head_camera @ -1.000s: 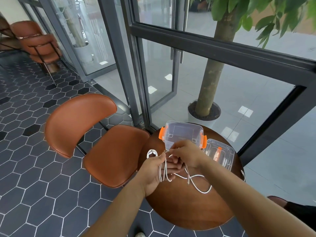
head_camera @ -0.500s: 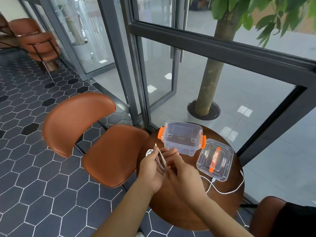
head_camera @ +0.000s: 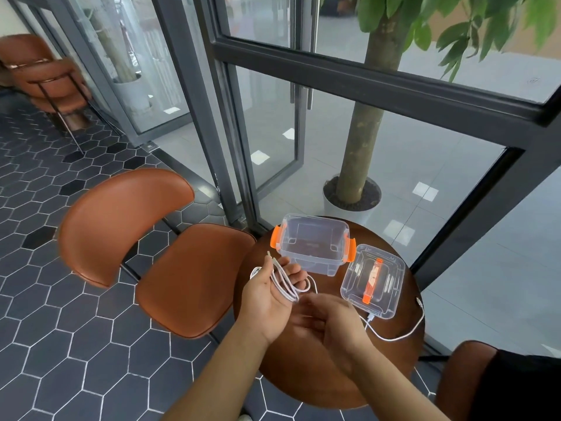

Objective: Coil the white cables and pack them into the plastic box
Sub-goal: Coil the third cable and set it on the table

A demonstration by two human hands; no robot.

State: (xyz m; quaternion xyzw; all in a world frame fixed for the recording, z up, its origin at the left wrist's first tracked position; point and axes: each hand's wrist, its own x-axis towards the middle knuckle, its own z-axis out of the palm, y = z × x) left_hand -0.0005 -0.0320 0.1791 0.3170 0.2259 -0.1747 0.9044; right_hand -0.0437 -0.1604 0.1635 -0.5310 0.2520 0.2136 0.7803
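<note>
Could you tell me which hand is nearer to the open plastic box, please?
Left. The left hand, white cable across its palm, reaches almost to the near wall of the plastic box; the right hand is further back, towards the person.

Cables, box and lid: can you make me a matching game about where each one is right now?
1 half-coiled cable
2 loose cable
3 plastic box
4 lid

A flat on the table, right of the box
B draped across the left hand
C far side of the table, open and empty
D trailing along the table's right edge

Pairs: 1-B, 2-D, 3-C, 4-A
</note>
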